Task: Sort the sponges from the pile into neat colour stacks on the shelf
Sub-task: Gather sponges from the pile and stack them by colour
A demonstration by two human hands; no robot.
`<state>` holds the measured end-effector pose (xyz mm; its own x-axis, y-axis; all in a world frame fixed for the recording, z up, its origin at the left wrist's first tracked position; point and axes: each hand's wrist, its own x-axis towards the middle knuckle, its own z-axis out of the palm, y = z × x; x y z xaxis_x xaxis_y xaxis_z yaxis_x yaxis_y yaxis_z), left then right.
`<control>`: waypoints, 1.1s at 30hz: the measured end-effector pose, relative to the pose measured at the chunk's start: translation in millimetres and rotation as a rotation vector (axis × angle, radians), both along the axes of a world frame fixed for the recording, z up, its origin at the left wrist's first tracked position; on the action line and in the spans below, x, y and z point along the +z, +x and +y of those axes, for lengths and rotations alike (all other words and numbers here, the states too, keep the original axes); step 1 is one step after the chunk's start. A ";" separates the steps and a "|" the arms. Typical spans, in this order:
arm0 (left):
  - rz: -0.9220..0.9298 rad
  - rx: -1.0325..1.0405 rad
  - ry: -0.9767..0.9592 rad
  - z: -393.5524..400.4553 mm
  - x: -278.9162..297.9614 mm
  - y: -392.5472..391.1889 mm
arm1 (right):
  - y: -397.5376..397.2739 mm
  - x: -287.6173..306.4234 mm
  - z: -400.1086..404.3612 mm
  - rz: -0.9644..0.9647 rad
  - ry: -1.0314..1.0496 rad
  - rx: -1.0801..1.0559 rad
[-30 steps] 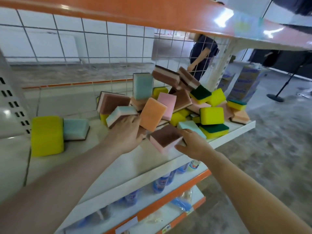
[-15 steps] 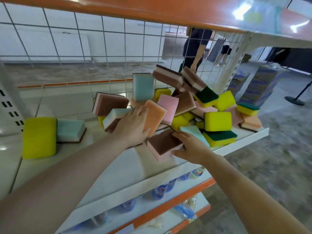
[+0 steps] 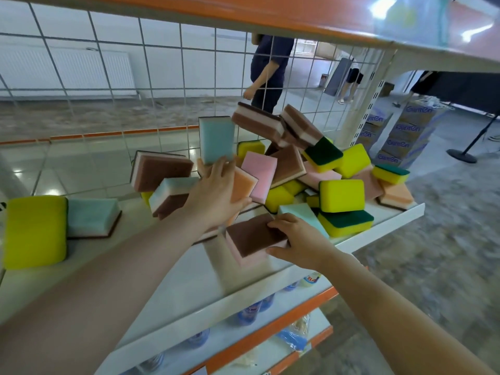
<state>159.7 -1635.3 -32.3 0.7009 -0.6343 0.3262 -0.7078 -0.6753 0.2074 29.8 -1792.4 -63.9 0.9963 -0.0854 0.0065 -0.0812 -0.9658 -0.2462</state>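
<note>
A jumbled pile of sponges (image 3: 332,185) in yellow, pink, orange, light blue and brown fills the right half of the white shelf (image 3: 167,269). My left hand (image 3: 213,193) lies over an orange sponge (image 3: 243,185) in the pile, thumb under its lower edge, fingers reaching the base of an upright light blue sponge (image 3: 216,139). My right hand (image 3: 300,240) grips the right end of a pink sponge with a brown top (image 3: 251,236) at the pile's front. At the shelf's far left a yellow sponge (image 3: 35,231) and a light blue sponge (image 3: 90,217) sit side by side.
A wire grid (image 3: 130,85) backs the shelf and an orange shelf (image 3: 297,14) hangs close above. A lower shelf holds bottles (image 3: 251,312). Behind the grid a person (image 3: 267,71) stands; stacked cartons (image 3: 400,133) and a stand base (image 3: 462,155) are on the floor at right.
My left hand has climbed from the brown and blue sponge at the pile's left up onto the orange sponge. My right hand stays on the pink and brown sponge.
</note>
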 end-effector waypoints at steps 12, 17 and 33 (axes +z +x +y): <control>-0.002 0.054 -0.057 -1.6 -3.5 -1.4 | -1.2 7.8 0.2 0.034 -0.030 -0.008; 0.007 0.062 -0.143 4.7 7.0 -5.2 | 4.8 9.6 -0.5 0.090 -0.029 0.005; 0.178 0.156 -0.304 35.8 32.4 -22.7 | 10.4 9.6 27.1 0.128 -0.041 -0.039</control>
